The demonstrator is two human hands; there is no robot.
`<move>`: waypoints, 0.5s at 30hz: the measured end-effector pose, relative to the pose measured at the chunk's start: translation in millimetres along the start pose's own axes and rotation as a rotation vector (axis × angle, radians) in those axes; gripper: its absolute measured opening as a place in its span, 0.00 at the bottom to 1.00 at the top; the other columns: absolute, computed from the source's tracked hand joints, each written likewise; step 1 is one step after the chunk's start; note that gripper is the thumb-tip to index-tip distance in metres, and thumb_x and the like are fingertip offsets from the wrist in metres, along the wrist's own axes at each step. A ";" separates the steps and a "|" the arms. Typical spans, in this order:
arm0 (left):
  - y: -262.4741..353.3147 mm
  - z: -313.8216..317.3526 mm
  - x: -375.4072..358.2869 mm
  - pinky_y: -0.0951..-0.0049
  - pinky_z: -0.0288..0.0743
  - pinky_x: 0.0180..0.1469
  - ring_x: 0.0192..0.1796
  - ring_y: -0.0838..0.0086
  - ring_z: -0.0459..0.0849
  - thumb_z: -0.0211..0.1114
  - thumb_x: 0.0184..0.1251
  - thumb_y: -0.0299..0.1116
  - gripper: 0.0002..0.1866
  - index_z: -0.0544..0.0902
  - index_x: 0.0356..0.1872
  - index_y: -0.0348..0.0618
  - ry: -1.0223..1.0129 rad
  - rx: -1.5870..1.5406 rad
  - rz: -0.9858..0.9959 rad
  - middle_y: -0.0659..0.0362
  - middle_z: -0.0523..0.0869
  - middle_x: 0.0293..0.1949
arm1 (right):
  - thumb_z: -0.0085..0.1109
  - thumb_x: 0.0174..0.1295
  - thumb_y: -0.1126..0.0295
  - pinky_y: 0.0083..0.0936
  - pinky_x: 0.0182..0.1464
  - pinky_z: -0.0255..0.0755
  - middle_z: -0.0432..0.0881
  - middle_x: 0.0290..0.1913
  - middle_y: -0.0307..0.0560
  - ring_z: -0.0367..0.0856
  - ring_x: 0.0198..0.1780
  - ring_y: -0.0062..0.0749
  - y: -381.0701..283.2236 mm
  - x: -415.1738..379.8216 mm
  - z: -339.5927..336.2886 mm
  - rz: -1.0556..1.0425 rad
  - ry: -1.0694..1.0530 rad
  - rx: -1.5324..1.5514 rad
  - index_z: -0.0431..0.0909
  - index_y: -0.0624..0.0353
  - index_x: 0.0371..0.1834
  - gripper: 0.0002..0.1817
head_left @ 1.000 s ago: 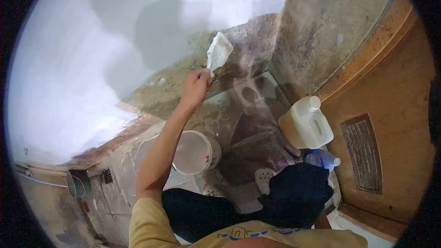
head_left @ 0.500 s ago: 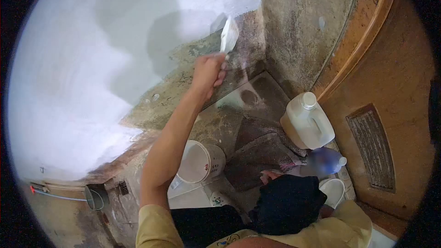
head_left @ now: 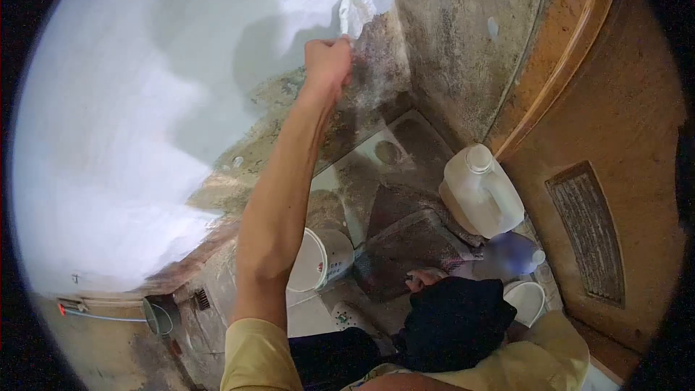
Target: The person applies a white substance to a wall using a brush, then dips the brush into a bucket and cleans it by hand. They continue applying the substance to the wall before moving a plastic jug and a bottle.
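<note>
My left hand (head_left: 329, 65) is closed around the handle of a paintbrush (head_left: 357, 9) coated in white. The brush head lies against the wall (head_left: 108, 123), at the border between its white area and the bare, stained patch (head_left: 376, 51) near the corner. My left arm reaches up across the view. Low down, my right hand (head_left: 426, 279) shows only in part past my dark-clothed knee (head_left: 456, 326). Its visible fingers look loosely apart, with nothing that I can make out in them; the rest is hidden.
A white bucket (head_left: 337, 261) stands beneath my left forearm. To the right are a translucent jug (head_left: 481, 195), a blue bottle (head_left: 510, 253) lying down and a white container (head_left: 526, 300). A wooden panel with a vent (head_left: 590, 232) borders the right side. A dark bucket (head_left: 159, 315) is far left.
My left hand has moved the paintbrush upward and slightly left along the wall, from the stained patch to the edge of the white area. My right hand stays near the knee.
</note>
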State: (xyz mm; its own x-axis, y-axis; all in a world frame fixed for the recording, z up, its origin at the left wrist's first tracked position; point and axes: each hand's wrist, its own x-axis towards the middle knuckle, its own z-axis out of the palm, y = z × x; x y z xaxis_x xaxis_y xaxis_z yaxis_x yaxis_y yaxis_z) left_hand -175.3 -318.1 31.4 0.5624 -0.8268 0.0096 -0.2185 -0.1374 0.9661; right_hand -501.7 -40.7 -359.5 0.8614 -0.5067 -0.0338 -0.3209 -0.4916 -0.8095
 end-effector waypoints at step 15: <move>-11.1 -12.8 -24.5 0.69 0.57 0.14 0.12 0.76 0.67 0.60 0.66 0.30 0.17 0.76 0.16 0.35 0.145 -0.157 0.069 0.60 0.73 0.13 | 0.55 0.69 0.62 0.32 0.46 0.75 0.82 0.45 0.46 0.81 0.44 0.32 -3.0 1.3 1.7 -0.022 -0.006 0.004 0.75 0.56 0.50 0.12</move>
State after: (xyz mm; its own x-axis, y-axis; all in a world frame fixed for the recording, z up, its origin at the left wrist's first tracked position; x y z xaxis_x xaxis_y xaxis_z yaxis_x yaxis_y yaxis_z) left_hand -176.4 -289.3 23.8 0.6615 -0.7428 0.1034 -0.1403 0.0129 0.9900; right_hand -498.9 -38.7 -358.2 0.8706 -0.4916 -0.0199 -0.3008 -0.4999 -0.8122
